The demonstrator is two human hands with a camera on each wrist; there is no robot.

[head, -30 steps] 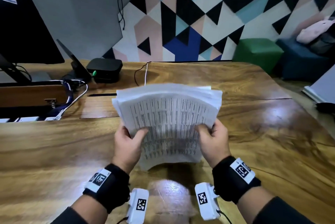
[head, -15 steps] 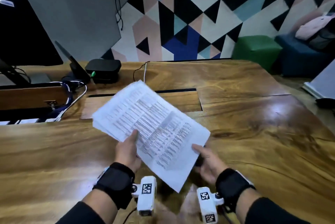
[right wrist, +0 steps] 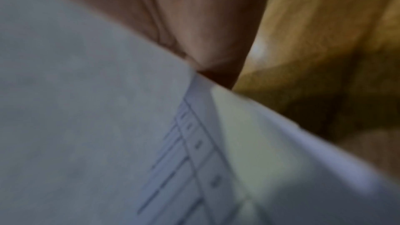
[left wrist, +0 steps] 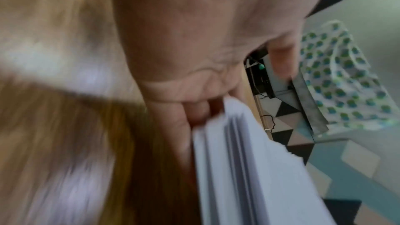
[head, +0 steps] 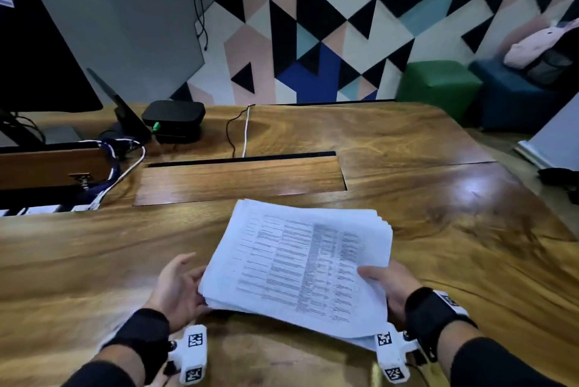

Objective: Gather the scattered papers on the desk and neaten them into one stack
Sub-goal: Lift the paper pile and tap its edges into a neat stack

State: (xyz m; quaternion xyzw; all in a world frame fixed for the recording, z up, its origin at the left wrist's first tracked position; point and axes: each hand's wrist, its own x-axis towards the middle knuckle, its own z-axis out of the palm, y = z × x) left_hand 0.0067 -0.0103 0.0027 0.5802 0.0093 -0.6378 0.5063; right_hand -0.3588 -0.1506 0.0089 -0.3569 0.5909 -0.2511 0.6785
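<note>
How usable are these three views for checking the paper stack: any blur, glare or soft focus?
Head view: mostly sharp, the paper stack print slightly soft, ceiling-light glare on the wooden desk at right. Left wrist view: heavy motion smear over the desk, though the sheet edges by the left hand still separate. Right wrist view: out of focus throughout, table lines on the paper barely legible beside the right hand.

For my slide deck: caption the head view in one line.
Both hands hold a stack of printed papers low over the wooden desk, right hand pinching its near corner, left hand steadying the left edge.
</note>
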